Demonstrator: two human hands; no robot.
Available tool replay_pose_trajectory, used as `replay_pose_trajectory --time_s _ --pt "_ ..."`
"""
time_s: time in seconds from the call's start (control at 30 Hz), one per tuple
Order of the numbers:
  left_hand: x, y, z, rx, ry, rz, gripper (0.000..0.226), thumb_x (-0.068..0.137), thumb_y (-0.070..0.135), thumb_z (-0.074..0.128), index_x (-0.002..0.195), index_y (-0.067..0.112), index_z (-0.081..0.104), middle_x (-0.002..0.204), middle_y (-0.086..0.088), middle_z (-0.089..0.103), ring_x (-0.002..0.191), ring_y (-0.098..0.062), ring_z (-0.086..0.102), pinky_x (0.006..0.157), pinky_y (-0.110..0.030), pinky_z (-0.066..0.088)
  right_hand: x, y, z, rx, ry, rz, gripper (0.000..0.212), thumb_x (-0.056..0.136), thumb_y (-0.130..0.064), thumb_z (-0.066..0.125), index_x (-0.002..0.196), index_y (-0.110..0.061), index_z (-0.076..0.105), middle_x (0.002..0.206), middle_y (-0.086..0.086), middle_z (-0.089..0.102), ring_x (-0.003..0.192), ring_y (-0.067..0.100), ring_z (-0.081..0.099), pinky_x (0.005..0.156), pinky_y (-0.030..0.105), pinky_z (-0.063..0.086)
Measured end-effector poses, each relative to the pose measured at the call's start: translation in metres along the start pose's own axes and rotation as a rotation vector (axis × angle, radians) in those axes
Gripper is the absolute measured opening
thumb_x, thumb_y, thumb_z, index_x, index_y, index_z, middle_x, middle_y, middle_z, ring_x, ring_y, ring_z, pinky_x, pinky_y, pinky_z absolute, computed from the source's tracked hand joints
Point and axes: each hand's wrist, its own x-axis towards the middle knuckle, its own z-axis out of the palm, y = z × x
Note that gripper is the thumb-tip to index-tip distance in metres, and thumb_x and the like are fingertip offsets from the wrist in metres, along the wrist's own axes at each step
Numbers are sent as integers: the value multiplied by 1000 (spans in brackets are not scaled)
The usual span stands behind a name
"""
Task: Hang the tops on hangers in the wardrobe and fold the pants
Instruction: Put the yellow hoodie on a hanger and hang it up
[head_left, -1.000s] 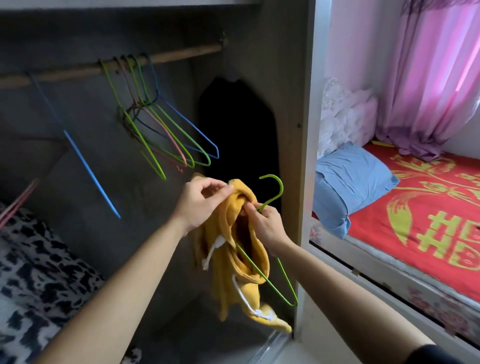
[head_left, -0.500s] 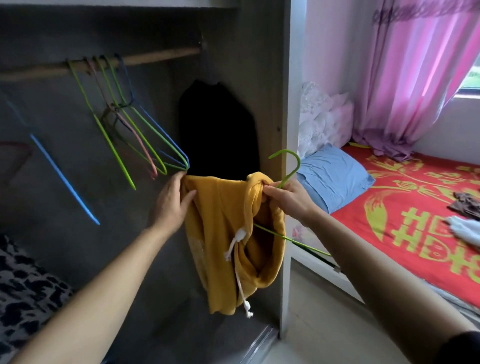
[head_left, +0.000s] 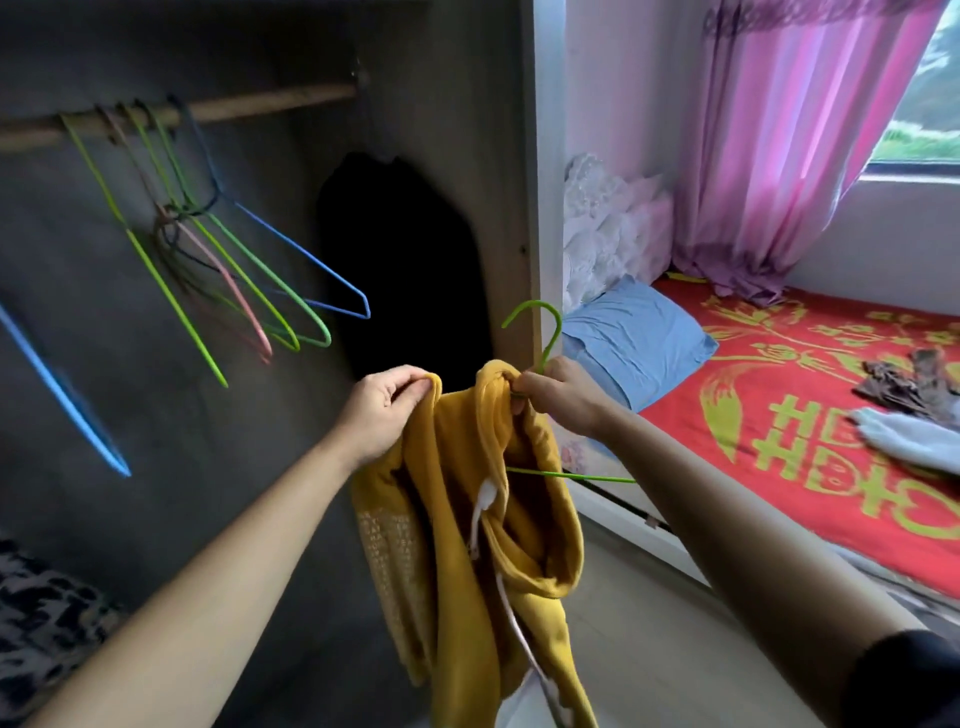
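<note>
A yellow hoodie (head_left: 447, 545) hangs in the air in front of the open wardrobe (head_left: 498, 156), held up at two points along its top edge, below the rail and not on it. The left hand (head_left: 382, 410) pinches a fold of the yellow cloth, fingers (head_left: 410, 376) and thumb closed together on it. The right hand (head_left: 563, 400) grips the other side of the cloth together with the neck of a green hanger (head_left: 552, 343), fingers curled tight around both. The hanger's hook stands up above that hand, and one thin green arm of it sticks out to the right below the wrist, the rest buried in the fabric. A white drawstring (head_left: 483, 506) dangles down the front of the hoodie.

Inside the wardrobe a wooden rail (head_left: 270, 101) carries a bunch of wire hangers (head_left: 234, 270) in green, pink and blue, all bare. A single blue hanger (head_left: 62, 395) shows blurred at the far left. A dark garment (head_left: 405, 260) hangs at the right end, against the side panel. Spotted fabric (head_left: 41, 623) lies at the bottom left.

Right of the wardrobe is a bed with a red cover (head_left: 805, 405), a blue pillow (head_left: 634, 338) at its head, and a pink curtain (head_left: 779, 156) behind. On the cover lie a brown garment (head_left: 909, 384) and a pale grey one (head_left: 909, 441), touching each other
</note>
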Motion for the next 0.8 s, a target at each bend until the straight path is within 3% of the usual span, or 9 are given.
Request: replay_pose_trajectory --time_s 0.07,0.17,0.23,0.3,0.4,0.5,0.6,0.7,0.8 --pt "-2 2 4 99 -40 -8 21 102 28 48 96 24 68 90 7 70 86 -9 64 79 -28 50 3 1 3 2 -7 -19 36 81 -38 49 54 -26 69 50 -6 53 53 4 48 59 25 38" --pt "-9 8 12 261 -102 -9 39 95 54 33 96 31 64 93 11 68 92 -13 63 81 -34 49 4 2 9 30 -37 -38 40 84 -38 51 48 -30 64 50 -7 45 49 3 42 53 21 36" --pt "-13 9 15 321 -78 -23 54 89 76 28 90 34 63 84 18 66 83 -7 62 73 -30 49 6 3 13 37 -30 -56 43 89 -37 53 47 -30 59 47 -10 45 46 2 42 48 14 34" --pt "-15 11 16 375 -1 -57 61 80 86 39 81 31 66 71 19 65 71 -2 62 59 -21 45 4 3 19 39 75 -97 35 90 -41 56 57 -28 59 48 -12 48 45 2 47 45 12 35" --pt "-14 13 19 425 273 -91 60 85 71 55 54 20 55 45 12 50 49 -5 50 48 -23 32 -5 11 33 -107 415 -224 24 88 -56 61 79 -34 57 70 -15 56 63 -2 54 56 10 39" --pt "-15 15 13 445 447 -129 63 92 51 58 44 17 37 38 6 32 42 -18 38 48 -28 24 -23 31 49 -309 643 -226 41 91 -68 51 107 -31 55 101 -10 51 87 4 53 75 19 42" --pt "-16 15 -1 426 513 -126 61 95 42 58 44 20 35 39 10 32 36 -10 34 38 -26 20 -44 57 60 -450 756 -346 38 95 -60 51 103 -23 52 103 -3 45 89 11 44 78 26 33" --pt "-14 20 -14 428 582 -159 55 97 39 57 48 20 40 43 13 31 39 -6 31 40 -22 20 -58 72 78 -493 546 -485 32 95 -55 55 100 -24 53 95 -4 47 84 5 36 75 23 30" --pt "-14 27 -21 411 640 -140 50 97 36 56 51 21 44 45 17 31 40 -4 33 41 -15 19 -67 70 105 -497 113 -446 54 92 -68 51 128 -27 48 110 -6 53 87 5 49 69 23 50"
